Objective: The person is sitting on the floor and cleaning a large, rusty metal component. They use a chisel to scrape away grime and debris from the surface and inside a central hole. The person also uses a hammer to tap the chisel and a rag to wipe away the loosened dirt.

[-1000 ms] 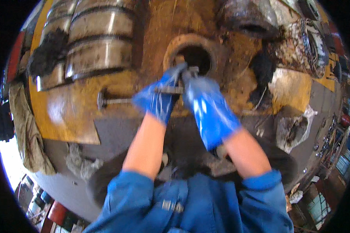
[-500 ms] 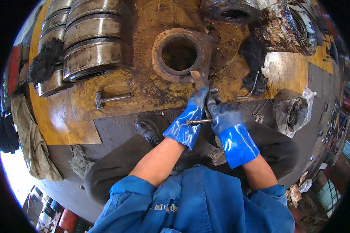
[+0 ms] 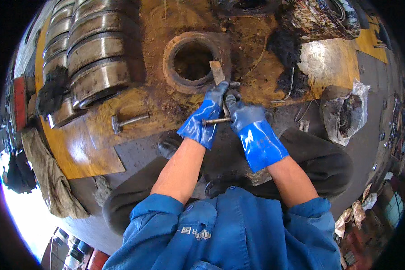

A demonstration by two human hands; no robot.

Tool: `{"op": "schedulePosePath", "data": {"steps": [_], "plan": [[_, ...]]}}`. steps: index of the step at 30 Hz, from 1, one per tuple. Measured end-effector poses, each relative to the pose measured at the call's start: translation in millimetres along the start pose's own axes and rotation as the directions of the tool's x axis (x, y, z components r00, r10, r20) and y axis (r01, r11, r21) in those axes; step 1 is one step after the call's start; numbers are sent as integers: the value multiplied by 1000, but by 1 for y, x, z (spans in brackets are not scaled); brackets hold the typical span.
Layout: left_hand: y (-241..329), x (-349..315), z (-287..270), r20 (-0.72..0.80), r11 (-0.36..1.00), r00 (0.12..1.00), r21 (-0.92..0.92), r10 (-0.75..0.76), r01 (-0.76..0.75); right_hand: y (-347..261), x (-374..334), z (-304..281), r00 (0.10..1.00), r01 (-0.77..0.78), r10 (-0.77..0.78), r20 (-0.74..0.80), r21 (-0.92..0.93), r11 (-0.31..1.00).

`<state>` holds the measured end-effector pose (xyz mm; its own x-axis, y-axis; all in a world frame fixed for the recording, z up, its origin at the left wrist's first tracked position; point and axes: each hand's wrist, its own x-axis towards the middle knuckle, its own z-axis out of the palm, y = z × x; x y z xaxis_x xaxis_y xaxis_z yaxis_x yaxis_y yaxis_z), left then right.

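Note:
My left hand (image 3: pixel 207 110), in a long blue rubber glove, is closed around a flat metal strip (image 3: pixel 217 72). The strip's rusty far end sticks out over the right rim of a thick rusty ring (image 3: pixel 170 67) fixed to a square base. Close beside it, my right hand (image 3: pixel 252 123), also gloved, has its fingers closed on a short metal rod (image 3: pixel 218 120) with a knobbed end pointing left. Another small metal end (image 3: pixel 234 84) shows just beyond the fingertips. How these pieces join between the gloves is hidden.
Stacked metal rings (image 3: pixel 99 76) stand at the left. A hammer (image 3: pixel 130 120) lies on the yellow board (image 3: pixel 99 155). Black rags (image 3: pixel 285 49), a bent wire (image 3: pixel 291 85) and a plastic bag (image 3: pixel 344 112) are at the right. A stained cloth (image 3: pixel 54 175) hangs at the left edge.
Both hands have moved forward with the strip, whose tip now reaches farther along the ring's right rim. The whole view has shifted slightly. Both grips stay closed.

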<state>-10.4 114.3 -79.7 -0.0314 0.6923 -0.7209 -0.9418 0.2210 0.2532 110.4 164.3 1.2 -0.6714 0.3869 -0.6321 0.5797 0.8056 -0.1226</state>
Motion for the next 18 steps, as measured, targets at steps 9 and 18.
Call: {"op": "schedulePosePath", "data": {"steps": [9, 18], "plan": [[4, 26, 8, 37, 997, 997, -8, 72, -72, 20, 35, -54, 995, -26, 25, 98, 1, 1000], [43, 56, 36, 96, 961, 966, -168, 239, -221, 39, 76, -110, 985, 169, -161, 58, -179, 969]]}}
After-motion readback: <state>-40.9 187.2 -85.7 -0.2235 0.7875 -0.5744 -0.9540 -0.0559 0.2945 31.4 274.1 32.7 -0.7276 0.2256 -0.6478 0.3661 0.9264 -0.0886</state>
